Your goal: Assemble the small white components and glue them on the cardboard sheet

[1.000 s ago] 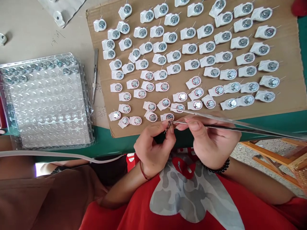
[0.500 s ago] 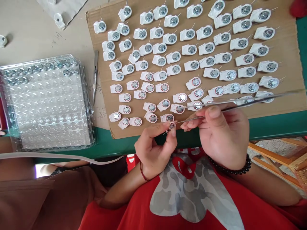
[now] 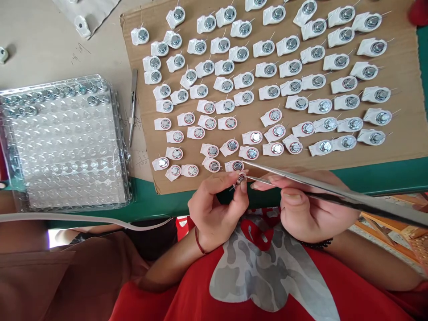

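Observation:
Between thumb and forefinger, my left hand (image 3: 217, 207) pinches a small round silver part (image 3: 240, 180) at the front edge of the cardboard. Thin wire ends stick out beside it. My right hand (image 3: 316, 207) is closed on a pair of long metal tweezers (image 3: 337, 191). One tweezer tip reaches the silver part and the other stands apart above it. What the lower tip touches is too small to make out. Just beyond my fingers, a white piece with a silver disc (image 3: 236, 166) lies on the cardboard.
Several rows of similar white pieces with discs and wires cover the cardboard sheet (image 3: 247, 122). At left stands a clear plastic tray (image 3: 75, 147) with silver parts in its upper rows. Another pair of tweezers (image 3: 133, 107) lies between them. A pale cable (image 3: 83, 218) crosses the lower left.
The tweezers have swung so that their rear end points lower right, with their tips spread wider. My right hand has turned and lowered slightly. My left hand keeps its pinch almost unmoved.

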Action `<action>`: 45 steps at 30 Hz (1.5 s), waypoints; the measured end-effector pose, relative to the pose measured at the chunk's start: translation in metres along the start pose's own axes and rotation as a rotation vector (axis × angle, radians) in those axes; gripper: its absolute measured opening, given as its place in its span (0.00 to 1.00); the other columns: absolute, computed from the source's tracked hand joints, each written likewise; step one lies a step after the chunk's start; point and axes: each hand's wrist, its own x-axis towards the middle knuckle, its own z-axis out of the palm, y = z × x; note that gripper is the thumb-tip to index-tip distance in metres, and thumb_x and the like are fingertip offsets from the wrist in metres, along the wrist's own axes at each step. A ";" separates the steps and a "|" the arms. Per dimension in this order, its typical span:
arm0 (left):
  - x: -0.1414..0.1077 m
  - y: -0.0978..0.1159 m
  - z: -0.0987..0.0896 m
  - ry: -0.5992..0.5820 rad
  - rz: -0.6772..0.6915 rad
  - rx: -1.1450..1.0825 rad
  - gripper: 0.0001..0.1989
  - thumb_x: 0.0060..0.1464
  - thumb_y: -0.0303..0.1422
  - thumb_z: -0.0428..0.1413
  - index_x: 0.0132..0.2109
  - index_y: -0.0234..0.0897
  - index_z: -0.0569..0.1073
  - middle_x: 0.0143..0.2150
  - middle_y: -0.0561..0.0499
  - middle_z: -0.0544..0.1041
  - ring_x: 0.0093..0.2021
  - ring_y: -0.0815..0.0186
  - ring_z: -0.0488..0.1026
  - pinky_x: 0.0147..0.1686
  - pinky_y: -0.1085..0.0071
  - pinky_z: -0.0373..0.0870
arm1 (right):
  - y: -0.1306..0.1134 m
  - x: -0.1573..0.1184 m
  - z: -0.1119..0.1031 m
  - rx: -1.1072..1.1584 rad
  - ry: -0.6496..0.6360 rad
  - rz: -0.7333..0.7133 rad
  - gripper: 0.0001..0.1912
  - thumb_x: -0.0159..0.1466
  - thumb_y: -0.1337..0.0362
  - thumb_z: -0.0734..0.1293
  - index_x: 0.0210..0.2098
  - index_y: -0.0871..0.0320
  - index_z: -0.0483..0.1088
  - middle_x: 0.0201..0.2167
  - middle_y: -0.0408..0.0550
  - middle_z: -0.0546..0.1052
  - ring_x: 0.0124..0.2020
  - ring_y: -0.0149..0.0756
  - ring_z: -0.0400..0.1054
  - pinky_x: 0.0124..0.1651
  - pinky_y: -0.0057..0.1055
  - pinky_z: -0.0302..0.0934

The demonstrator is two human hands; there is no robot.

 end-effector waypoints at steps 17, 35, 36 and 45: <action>0.003 -0.001 0.001 -0.001 0.071 0.012 0.16 0.46 0.18 0.60 0.42 0.36 0.72 0.36 0.54 0.79 0.35 0.73 0.77 0.36 0.79 0.75 | 0.009 0.003 0.001 -0.027 -0.038 -0.199 0.11 0.59 0.73 0.64 0.42 0.60 0.69 0.33 0.40 0.76 0.35 0.28 0.72 0.38 0.22 0.70; 0.001 0.000 -0.003 0.067 -0.038 -0.116 0.16 0.48 0.20 0.60 0.43 0.42 0.73 0.38 0.56 0.79 0.37 0.75 0.77 0.39 0.83 0.75 | 0.001 -0.002 0.037 0.366 0.249 0.184 0.06 0.62 0.68 0.63 0.37 0.55 0.72 0.30 0.39 0.76 0.29 0.29 0.72 0.33 0.28 0.72; 0.001 0.000 -0.003 0.081 -0.043 -0.121 0.16 0.48 0.21 0.61 0.42 0.43 0.74 0.37 0.57 0.79 0.37 0.76 0.76 0.39 0.83 0.75 | 0.001 -0.002 0.038 0.373 0.245 0.189 0.06 0.62 0.68 0.63 0.37 0.55 0.72 0.29 0.39 0.76 0.29 0.29 0.72 0.33 0.28 0.72; -0.001 0.001 -0.004 0.088 -0.056 -0.140 0.14 0.49 0.24 0.61 0.43 0.44 0.74 0.37 0.57 0.79 0.36 0.75 0.77 0.38 0.81 0.75 | -0.001 0.007 0.032 0.509 0.145 0.386 0.06 0.62 0.61 0.64 0.33 0.53 0.73 0.23 0.38 0.73 0.26 0.28 0.70 0.33 0.27 0.69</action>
